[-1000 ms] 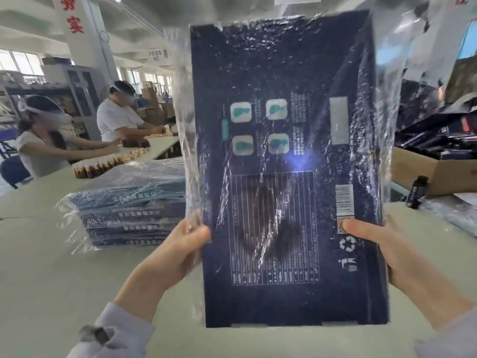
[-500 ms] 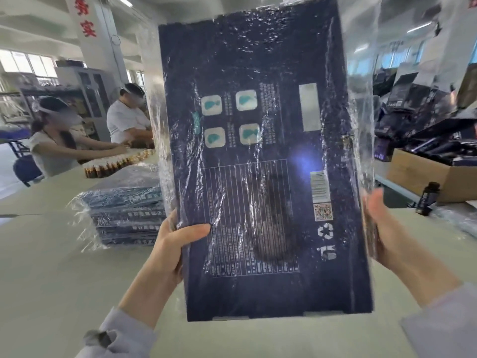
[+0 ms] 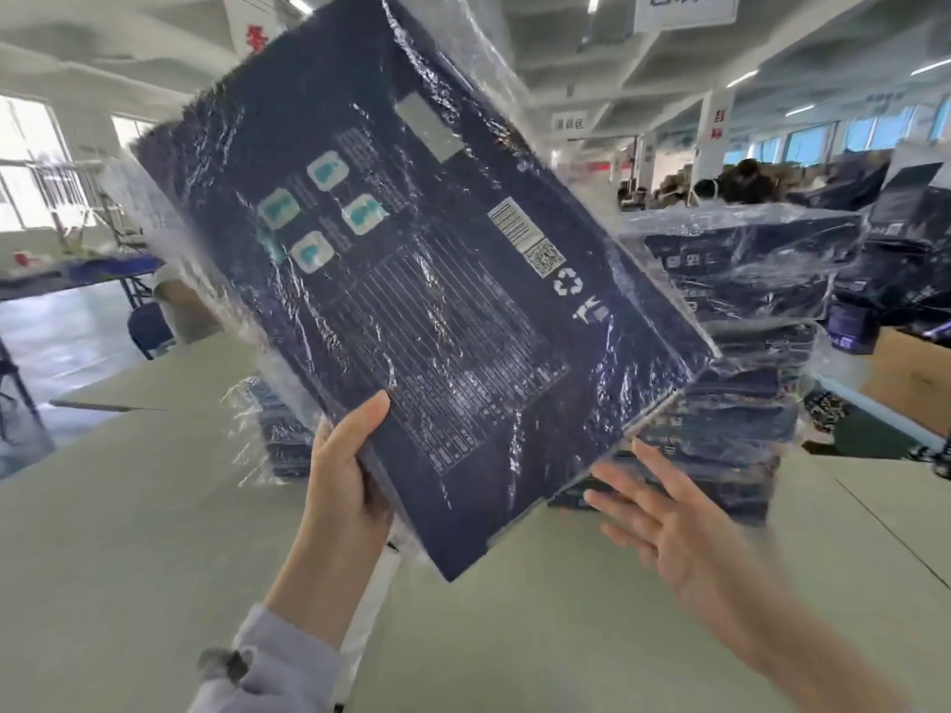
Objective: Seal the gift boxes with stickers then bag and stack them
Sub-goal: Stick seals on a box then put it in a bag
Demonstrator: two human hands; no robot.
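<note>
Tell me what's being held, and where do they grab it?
The left hand grips the bagged dark blue gift box at its lower edge, thumb on the printed face. The right hand is open, holding nothing.

A pale green table (image 3: 128,558) fills the lower frame. A blue chair (image 3: 149,329) stands at middle left, beside a blue-topped table (image 3: 103,267). A white sign (image 3: 684,7) hangs at upper right. A cardboard box (image 3: 911,373) sits at the right edge. Windows (image 3: 25,162) line the left wall.

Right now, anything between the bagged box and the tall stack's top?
Nothing visible. The left hand grips the tilted bagged box before the stack; nothing lies on its top. The right hand is open, below the box.
</note>
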